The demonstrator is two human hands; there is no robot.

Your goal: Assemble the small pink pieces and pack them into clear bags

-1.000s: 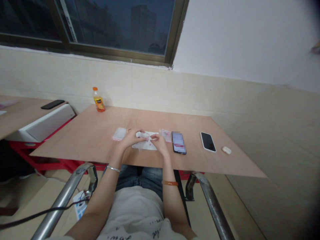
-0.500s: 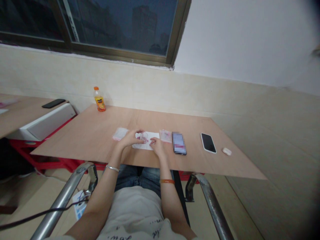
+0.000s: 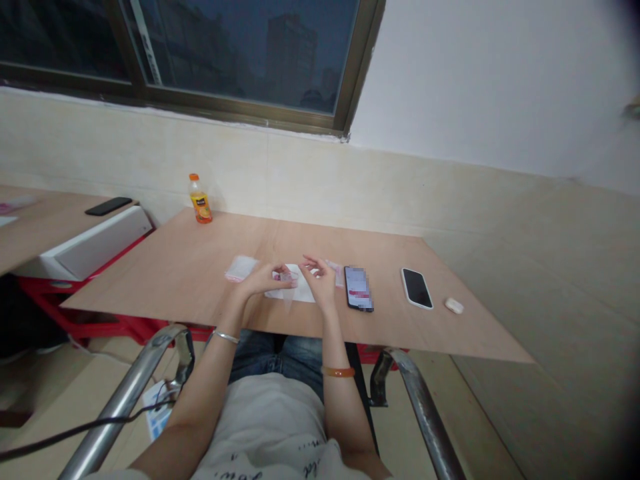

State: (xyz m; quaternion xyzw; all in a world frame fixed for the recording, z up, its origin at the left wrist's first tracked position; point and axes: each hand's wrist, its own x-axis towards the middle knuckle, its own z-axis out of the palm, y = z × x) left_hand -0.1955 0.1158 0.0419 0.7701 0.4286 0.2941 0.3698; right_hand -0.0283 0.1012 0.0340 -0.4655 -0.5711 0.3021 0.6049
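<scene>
Over a white sheet of paper (image 3: 304,292) at the middle of the table, my left hand (image 3: 263,277) pinches a small clear plastic bag (image 3: 289,297). The bag hangs down from the fingertips, across the paper. Just to its right is my right hand (image 3: 320,280), raised with thumb and fingers drawn together; whatever they hold is too small to make out. Left of my left hand lies a stack of clear bags (image 3: 241,268) with a pinkish edge. Another clear bag with pink in it (image 3: 337,272) is partly hidden behind my right hand.
To the right on the table (image 3: 390,253) lie a lit phone (image 3: 358,289), a white-edged phone (image 3: 417,288) and a small white case (image 3: 454,305). An orange-capped juice bottle (image 3: 201,200) stands at the back left. Metal armrests (image 3: 420,400) flank me.
My right hand has risen from the paper and moved slightly right and away from me. The bag in my left hand now hangs lower, toward the table's near edge.
</scene>
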